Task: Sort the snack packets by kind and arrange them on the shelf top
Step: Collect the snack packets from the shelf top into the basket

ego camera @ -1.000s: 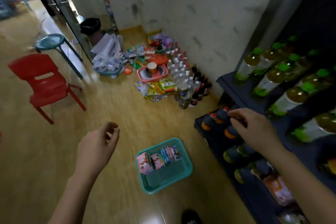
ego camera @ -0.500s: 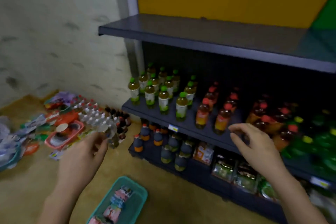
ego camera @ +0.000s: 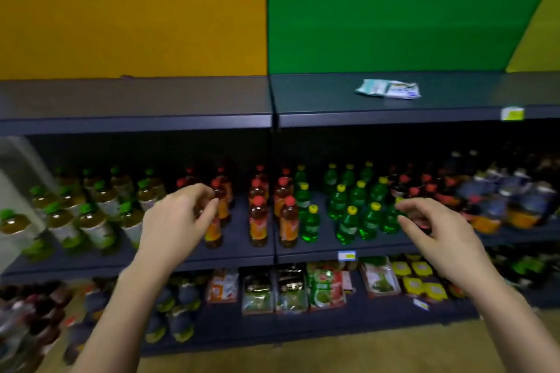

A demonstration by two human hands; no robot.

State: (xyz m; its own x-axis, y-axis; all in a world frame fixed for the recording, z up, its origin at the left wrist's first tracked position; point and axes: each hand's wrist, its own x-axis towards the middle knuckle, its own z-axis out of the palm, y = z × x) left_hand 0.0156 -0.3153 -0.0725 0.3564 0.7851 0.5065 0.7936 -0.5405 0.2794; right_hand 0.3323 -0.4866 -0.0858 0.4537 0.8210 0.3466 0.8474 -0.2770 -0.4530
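Fingers of both the left hand (ego camera: 174,222) and right hand (ego camera: 436,232) curl loosely, empty, below the dark shelf top (ego camera: 212,97), where pale crinkled snack packets (ego camera: 388,89) lie up-right; likely between placements, fetching more next.

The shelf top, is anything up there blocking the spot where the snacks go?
Mostly no. The shelf top is bare except for snack packets lying flat on its right part. Both the left hand and right hand are empty, lower down by the bottles.
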